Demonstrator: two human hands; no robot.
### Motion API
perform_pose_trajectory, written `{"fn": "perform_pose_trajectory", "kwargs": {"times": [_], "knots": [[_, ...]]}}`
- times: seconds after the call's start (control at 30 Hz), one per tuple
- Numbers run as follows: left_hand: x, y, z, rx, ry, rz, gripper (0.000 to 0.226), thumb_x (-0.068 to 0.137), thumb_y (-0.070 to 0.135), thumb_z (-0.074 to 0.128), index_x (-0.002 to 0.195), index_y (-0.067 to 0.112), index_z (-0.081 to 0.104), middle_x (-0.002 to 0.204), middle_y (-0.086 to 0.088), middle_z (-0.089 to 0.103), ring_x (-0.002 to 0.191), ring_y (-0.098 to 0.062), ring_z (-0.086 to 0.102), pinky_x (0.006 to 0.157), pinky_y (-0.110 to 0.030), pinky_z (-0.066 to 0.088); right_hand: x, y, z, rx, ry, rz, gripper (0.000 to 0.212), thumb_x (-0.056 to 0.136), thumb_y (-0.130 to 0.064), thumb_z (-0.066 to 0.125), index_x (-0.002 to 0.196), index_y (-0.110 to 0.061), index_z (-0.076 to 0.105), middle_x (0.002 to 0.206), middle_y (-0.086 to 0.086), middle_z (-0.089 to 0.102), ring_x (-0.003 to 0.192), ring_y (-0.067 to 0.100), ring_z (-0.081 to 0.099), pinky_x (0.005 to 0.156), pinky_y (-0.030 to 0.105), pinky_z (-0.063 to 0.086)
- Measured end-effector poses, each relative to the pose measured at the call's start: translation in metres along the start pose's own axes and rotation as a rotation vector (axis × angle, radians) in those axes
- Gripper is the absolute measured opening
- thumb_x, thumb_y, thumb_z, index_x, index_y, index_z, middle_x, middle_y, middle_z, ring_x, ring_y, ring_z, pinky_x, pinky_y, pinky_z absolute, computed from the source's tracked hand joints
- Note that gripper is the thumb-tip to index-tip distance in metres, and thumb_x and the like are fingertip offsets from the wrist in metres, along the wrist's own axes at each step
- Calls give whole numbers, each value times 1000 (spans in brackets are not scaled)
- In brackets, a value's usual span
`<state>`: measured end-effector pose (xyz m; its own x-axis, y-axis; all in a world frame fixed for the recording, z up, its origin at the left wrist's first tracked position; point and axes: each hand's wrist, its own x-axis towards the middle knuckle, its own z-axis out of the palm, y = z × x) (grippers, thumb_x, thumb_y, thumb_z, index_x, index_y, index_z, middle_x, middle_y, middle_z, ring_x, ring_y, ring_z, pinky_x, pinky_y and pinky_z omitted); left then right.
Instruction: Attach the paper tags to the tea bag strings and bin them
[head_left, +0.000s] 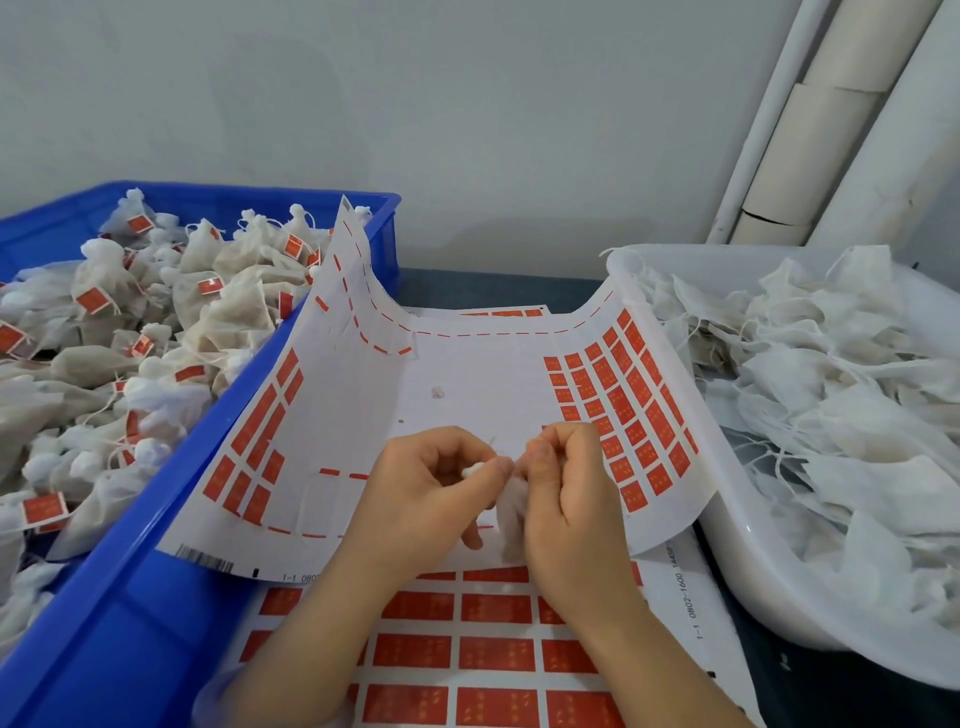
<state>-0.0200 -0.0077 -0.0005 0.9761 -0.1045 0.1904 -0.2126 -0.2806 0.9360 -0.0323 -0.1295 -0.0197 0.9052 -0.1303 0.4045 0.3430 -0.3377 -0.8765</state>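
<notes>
Dark surface (493, 288). Directly on it: blue crate (130, 597) at left, white tub (753, 587) at right, flat sheet of red tags (493, 652) between them, near edge.

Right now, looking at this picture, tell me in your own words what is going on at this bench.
A person holds a white tea bag between both hands: the left hand pinches one end, the right hand grips the rest. Under them lies a curled sheet of red tags with many spots empty. The blue crate on the left is piled with tagged bags; the white tub on the right holds untagged bags.
</notes>
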Motion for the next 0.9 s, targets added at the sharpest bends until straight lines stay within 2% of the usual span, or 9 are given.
{"fn": "perform_pose_trajectory", "kwargs": {"times": [0.1, 0.23, 0.3, 0.37, 0.5, 0.6, 0.7, 0.83, 0.9], "knots": [[0, -1, 1, 50, -25, -24, 19, 82, 11, 63, 65, 20, 64, 50, 8, 60, 40, -9, 56, 45, -20, 51, 2, 1, -1, 22, 48, 51, 13, 94, -31, 35, 84, -26, 43, 69, -10, 56, 72, 0, 57, 63, 9, 46], [-2, 0, 1, 63, -70, -9, 24, 82, 6, 60, 64, 21, 61, 50, 10, 56, 42, -7, 55, 46, -19, 50, 2, -3, 0, 92, 101, 103, 22, 88, -40, 32, 86, -25, 48, 80, -15, 63, 81, -5, 58, 68, 3, 43], [-2, 1, 0, 40, -86, 10, 22, 82, 8, 58, 63, 19, 60, 50, 7, 55, 43, -7, 53, 47, -22, 50, 4, -6, -1, 258, 55, 180, 23, 93, -35, 34, 88, -21, 52, 82, -16, 67, 69, 0, 60, 62, 9, 47], [-2, 0, -1, 13, -90, 36, 16, 79, 16, 56, 65, 13, 61, 54, -2, 55, 48, -11, 51, 48, -27, 48, 5, -10, -2, 481, -39, 317, 27, 95, -32, 36, 90, -14, 54, 74, -4, 69, 54, 6, 55, 54, 17, 46], [-3, -4, 0, 80, -100, 121, 17, 72, 22, 50, 64, 13, 62, 52, 6, 52, 47, -3, 44, 45, -18, 37, 5, -12, -2, 555, -83, 415, 33, 99, -28, 33, 75, -10, 48, 51, -3, 51, 43, 8, 39, 43, 18, 36], [-5, -5, 2, 107, -118, 221, 27, 65, 31, 44, 62, 8, 56, 54, -3, 50, 50, -11, 44, 47, -25, 36, 6, -13, 0, 531, -83, 401, 36, 99, -26, 34, 67, -10, 39, 46, -5, 37, 39, 5, 32, 39, 15, 32], [-5, -8, 2, 117, -128, 286, 25, 65, 32, 41, 60, 10, 52, 56, -4, 49, 54, -19, 46, 48, -28, 38, 8, -14, -3, 600, -128, 414, 35, 99, -22, 35, 66, -10, 38, 46, -4, 34, 39, 7, 29, 38, 16, 31], [-4, -8, 1, 23, -169, 312, 20, 65, 26, 40, 55, 9, 44, 52, 1, 41, 52, -7, 38, 49, -20, 33, 5, -14, -4, 827, -212, 488, 45, 98, -19, 36, 54, -16, 43, 43, -5, 33, 37, 7, 26, 37, 17, 29], [-5, -7, -3, -80, -199, 313, 14, 66, 22, 41, 53, 17, 41, 52, 7, 39, 53, -5, 37, 51, -18, 33, 3, -16, -2, 982, -265, 509, 43, 93, -19, 39, 51, -18, 46, 41, -5, 32, 36, 6, 25, 37, 18, 30]]}}
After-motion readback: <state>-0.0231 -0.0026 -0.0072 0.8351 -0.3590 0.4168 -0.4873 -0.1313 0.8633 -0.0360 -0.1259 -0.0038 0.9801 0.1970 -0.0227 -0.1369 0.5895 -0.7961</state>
